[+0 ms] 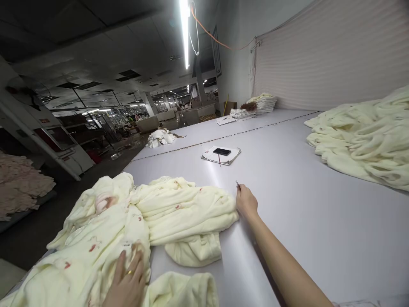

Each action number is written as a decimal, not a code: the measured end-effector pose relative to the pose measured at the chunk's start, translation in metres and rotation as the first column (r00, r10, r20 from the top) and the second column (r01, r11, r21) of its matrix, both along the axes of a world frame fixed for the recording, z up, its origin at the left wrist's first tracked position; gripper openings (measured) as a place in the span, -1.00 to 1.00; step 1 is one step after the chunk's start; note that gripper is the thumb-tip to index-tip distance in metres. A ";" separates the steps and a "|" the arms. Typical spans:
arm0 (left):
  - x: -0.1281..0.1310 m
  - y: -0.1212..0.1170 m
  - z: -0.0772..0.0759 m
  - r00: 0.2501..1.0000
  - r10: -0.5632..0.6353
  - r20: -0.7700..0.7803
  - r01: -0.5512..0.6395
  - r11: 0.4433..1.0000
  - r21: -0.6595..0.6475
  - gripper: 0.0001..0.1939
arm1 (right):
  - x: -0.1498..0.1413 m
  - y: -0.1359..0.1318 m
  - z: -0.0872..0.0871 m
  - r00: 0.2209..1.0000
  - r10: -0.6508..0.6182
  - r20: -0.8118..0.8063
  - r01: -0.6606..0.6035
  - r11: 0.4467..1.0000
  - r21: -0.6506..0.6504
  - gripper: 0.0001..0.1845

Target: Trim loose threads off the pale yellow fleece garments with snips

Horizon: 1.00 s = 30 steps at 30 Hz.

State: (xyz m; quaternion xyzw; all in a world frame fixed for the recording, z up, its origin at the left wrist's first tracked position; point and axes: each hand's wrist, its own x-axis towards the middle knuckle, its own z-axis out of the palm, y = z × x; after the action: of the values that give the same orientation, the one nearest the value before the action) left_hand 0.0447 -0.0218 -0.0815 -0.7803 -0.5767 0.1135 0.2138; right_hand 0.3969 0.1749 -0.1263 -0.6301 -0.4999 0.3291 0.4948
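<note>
My left hand [128, 279] lies on a heap of pale yellow plush cloth [96, 243] with small red motifs, its fingers apart. A ring is on one finger, and a small printed mark or label [126, 245] shows on the cloth just beyond the fingertips. My right hand [246, 201] is closed around a small pointed metal tool [238, 184]; only its tip sticks out, so its kind is unclear. This hand is beside the right end of a folded yellow piece [191, 209]. Another yellow piece [182, 292] lies at the near edge of view.
On the pale table [275, 162] are a paper stack [234, 157] with a black phone [222, 151] and a pen [219, 160]. A large yellow cloth pile [367, 140] is at right. White scraps [161, 137] and folded stacks [265, 103] sit farther back. Pinkish cloth [24, 183] is piled at left.
</note>
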 end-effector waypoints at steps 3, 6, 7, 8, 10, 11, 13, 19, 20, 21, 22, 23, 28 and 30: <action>0.064 0.041 0.008 0.970 -0.067 0.235 0.099 0.987 -0.126 -0.50 | 0.006 0.001 -0.014 0.981 0.070 -0.179 -0.090 0.990 -0.108 -0.72; 0.116 0.091 0.007 0.861 -0.023 0.509 0.119 0.980 -0.156 -0.28 | -0.021 -0.018 -0.018 0.916 0.199 -0.348 -0.243 0.966 -0.087 -0.68; 0.126 0.105 0.006 0.831 0.009 0.556 0.109 0.978 -0.178 -0.27 | -0.032 -0.029 -0.017 0.886 0.249 -0.392 -0.295 0.953 -0.061 -0.66; 0.130 0.115 0.004 0.818 0.032 0.574 0.097 0.977 -0.192 -0.38 | -0.042 -0.041 -0.014 0.851 0.303 -0.429 -0.350 0.936 -0.034 -0.64; 0.124 0.124 0.003 0.803 0.066 0.592 0.071 0.976 -0.205 -0.65 | -0.059 -0.068 -0.006 0.775 0.408 -0.484 -0.456 0.890 0.020 -0.62; 0.115 0.121 0.003 0.802 0.074 0.593 0.062 0.977 -0.205 -0.71 | -0.065 -0.082 -0.002 0.734 0.456 -0.503 -0.509 0.860 0.038 -0.62; 0.086 0.103 0.005 0.804 0.088 0.589 0.054 0.974 -0.219 -0.75 | -0.075 -0.107 0.005 0.656 0.531 -0.536 -0.599 0.799 0.058 -0.65; 0.024 0.034 0.013 0.720 0.187 0.669 0.016 0.958 -0.285 -0.81 | -0.098 -0.148 0.007 0.405 0.652 -0.641 -0.799 0.594 0.098 -0.82; 0.028 0.029 0.015 0.664 0.156 0.732 0.018 0.974 -0.224 -0.81 | -0.100 -0.151 0.004 0.363 0.653 -0.665 -0.817 0.566 0.109 -0.80; 0.036 0.026 0.017 0.612 0.098 0.785 0.048 0.986 -0.161 -0.81 | -0.101 -0.154 0.001 0.330 0.648 -0.687 -0.826 0.550 0.122 -0.77; 0.048 0.027 0.019 0.574 0.025 0.819 0.111 0.988 -0.108 -0.81 | -0.101 -0.156 -0.003 0.311 0.639 -0.704 -0.825 0.549 0.133 -0.73; 0.061 0.029 0.020 0.557 -0.053 0.829 0.208 0.975 -0.078 -0.79 | -0.098 -0.157 -0.006 0.303 0.628 -0.717 -0.818 0.557 0.143 -0.71; 0.118 0.053 0.012 0.762 -0.095 0.640 0.347 0.894 -0.282 -0.74 | -0.060 -0.155 -0.016 0.635 0.598 -0.489 -0.668 0.743 0.042 -0.73; 0.128 0.057 0.006 0.830 -0.038 0.557 0.249 0.918 -0.309 -0.77 | -0.038 -0.147 -0.020 0.840 0.491 -0.230 -0.498 0.867 0.030 -0.73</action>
State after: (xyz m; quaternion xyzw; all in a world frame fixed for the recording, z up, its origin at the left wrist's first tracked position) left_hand 0.1731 0.0356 -0.0750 -0.8479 -0.5202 -0.0216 -0.0996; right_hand 0.3584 0.0284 -0.1460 -0.4449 -0.5794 0.5238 0.4381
